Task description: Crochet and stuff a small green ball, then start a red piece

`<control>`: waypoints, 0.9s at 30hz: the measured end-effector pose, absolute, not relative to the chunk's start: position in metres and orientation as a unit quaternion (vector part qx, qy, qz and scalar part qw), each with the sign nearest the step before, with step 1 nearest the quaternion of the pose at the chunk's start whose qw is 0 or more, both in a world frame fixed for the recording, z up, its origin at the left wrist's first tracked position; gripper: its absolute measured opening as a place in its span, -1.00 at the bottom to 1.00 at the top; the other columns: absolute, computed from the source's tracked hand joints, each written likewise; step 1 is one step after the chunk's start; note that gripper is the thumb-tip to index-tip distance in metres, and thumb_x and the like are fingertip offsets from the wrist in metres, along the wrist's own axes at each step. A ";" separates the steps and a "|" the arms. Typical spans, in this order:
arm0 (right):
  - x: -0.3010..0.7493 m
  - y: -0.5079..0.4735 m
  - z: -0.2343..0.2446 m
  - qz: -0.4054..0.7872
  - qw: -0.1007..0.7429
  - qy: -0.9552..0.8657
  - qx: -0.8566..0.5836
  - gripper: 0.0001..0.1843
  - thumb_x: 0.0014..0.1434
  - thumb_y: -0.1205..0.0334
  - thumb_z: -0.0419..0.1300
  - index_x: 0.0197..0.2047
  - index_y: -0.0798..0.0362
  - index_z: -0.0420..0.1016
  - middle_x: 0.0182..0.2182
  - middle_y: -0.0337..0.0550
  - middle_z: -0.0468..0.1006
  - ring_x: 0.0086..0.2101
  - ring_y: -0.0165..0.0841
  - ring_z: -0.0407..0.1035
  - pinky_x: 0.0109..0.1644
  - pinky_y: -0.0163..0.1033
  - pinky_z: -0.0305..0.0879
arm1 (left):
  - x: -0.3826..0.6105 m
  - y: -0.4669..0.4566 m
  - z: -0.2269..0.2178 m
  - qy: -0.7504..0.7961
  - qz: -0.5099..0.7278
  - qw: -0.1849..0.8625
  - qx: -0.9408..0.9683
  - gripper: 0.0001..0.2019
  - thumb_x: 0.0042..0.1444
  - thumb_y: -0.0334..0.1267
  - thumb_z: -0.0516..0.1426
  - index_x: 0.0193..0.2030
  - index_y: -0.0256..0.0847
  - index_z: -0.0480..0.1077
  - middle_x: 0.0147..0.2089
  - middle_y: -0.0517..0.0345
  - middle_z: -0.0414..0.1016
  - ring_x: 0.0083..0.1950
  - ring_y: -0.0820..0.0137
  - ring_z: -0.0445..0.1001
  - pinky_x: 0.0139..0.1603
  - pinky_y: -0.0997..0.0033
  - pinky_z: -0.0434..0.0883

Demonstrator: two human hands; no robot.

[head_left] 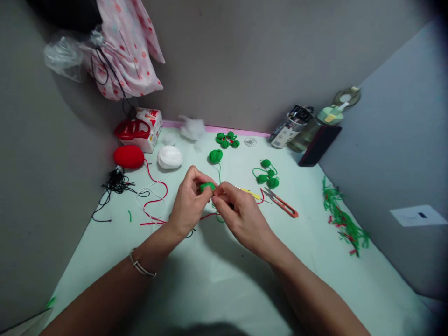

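Observation:
My left hand [189, 201] pinches a small green crocheted piece [207, 186] above the pale green table [224, 280]. My right hand [238, 212] is closed right beside it, fingertips pinched at the piece's right edge; what it grips there is too small to make out. A green yarn strand [219, 175] runs from the piece back to a green yarn clump [215, 156]. A yellow-handled crochet hook [252, 193] and orange thread snips [283, 202] lie just right of my right hand.
Red yarn ball [129, 156], white yarn ball [170, 157] and a tissue box [147, 127] stand at back left. Finished green pieces [227, 140] [266, 176] lie behind. Yarn scraps [345, 219] lie right; black thread [114, 184] left. Bottles [308, 128] and a phone [320, 144] are at back right.

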State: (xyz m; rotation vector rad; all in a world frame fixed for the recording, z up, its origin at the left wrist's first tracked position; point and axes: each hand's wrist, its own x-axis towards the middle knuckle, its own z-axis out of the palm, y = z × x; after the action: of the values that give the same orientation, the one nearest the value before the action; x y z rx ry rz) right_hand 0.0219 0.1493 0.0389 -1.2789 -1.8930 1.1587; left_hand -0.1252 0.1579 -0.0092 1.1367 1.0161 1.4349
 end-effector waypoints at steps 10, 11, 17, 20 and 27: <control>0.031 0.167 0.041 0.502 0.349 -0.625 -0.485 -0.60 0.19 0.05 0.31 -0.55 0.02 0.30 -0.67 -0.45 0.08 -0.60 -0.51 -0.10 -0.51 -0.28 -0.21 | -0.125 0.148 0.009 0.402 0.559 0.489 0.535 -0.81 0.21 -0.36 0.25 -0.15 -0.10 0.31 -0.06 0.10 0.52 -0.02 0.30 0.53 0.08 0.22 0.45; 0.032 0.167 0.042 0.495 0.349 -0.628 -0.489 -0.61 0.19 0.07 0.31 -0.56 0.02 0.30 -0.68 -0.44 0.09 -0.60 -0.51 -0.09 -0.51 -0.29 -0.21 | -0.128 0.148 0.013 0.396 0.542 0.505 0.542 -0.80 0.20 -0.37 0.26 -0.13 -0.11 0.32 -0.03 0.08 0.52 0.00 0.30 0.53 0.08 0.22 0.46; 0.044 0.170 0.051 0.481 0.310 -0.668 -0.476 -0.64 0.24 0.09 0.30 -0.52 0.03 0.35 -0.63 -0.39 0.21 -0.56 -0.49 0.01 -0.48 -0.30 -0.10 | -0.139 0.153 0.020 0.364 0.506 0.581 0.524 -0.89 0.28 -0.28 0.24 -0.16 -0.15 0.36 -0.12 0.14 0.54 -0.16 0.41 0.54 -0.07 0.31 0.52; 0.048 0.169 0.057 0.509 0.280 -0.680 -0.448 -0.67 0.32 0.02 0.23 -0.40 0.05 0.45 -0.57 -0.38 0.21 -0.53 -0.47 0.02 -0.46 -0.30 -0.06 | -0.136 0.155 0.016 0.361 0.518 0.592 0.501 -0.84 0.21 -0.34 0.27 -0.23 -0.15 0.33 -0.22 0.20 0.56 -0.27 0.45 0.53 -0.15 0.34 0.53; 0.033 0.158 0.051 0.475 0.246 -0.702 -0.470 -0.83 0.25 0.27 0.16 -0.39 0.01 0.31 -0.58 -0.42 0.19 -0.52 -0.47 0.01 -0.44 -0.31 -0.05 | -0.126 0.157 0.001 0.428 0.539 0.556 0.465 -0.77 0.08 -0.47 0.26 -0.35 -0.14 0.28 -0.37 0.32 0.47 -0.51 0.54 0.39 -0.49 0.49 0.36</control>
State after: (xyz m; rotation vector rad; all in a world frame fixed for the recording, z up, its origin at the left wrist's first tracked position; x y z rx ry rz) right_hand 0.0325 0.1575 0.0509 -1.2814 -1.9156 1.2960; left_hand -0.1263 0.1573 0.0010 1.0989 1.0115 1.2730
